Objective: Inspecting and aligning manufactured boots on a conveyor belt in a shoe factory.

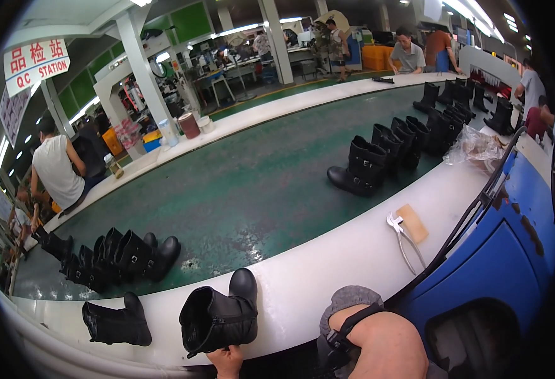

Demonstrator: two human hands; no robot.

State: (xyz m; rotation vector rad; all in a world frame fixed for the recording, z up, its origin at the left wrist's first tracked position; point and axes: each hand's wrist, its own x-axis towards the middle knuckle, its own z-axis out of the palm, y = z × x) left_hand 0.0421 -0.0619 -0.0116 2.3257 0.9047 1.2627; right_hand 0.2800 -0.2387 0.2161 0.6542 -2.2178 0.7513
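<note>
My left hand (227,362) is at the lower edge, its fingers closed on the near side of a black ankle boot (220,316). The boot lies on its side on the white ledge, its shaft opening facing left and its rounded toe pointing away; a zip runs along the shaft. Beside it to the left lies another black boot (118,321), apart from my hand. At the lower right, bare skin of my own limb (385,341) shows with a black strap and grey cloth; I cannot tell whether it is arm or leg. My right hand does not show.
Metal pliers (404,240) lie by a tan flat piece (412,223) on the ledge. Several buckled boots stand on the green belt (246,189), left and right. Crumpled clear plastic (473,146) and a blue machine (486,246) are at right. Other people sit or stand beyond.
</note>
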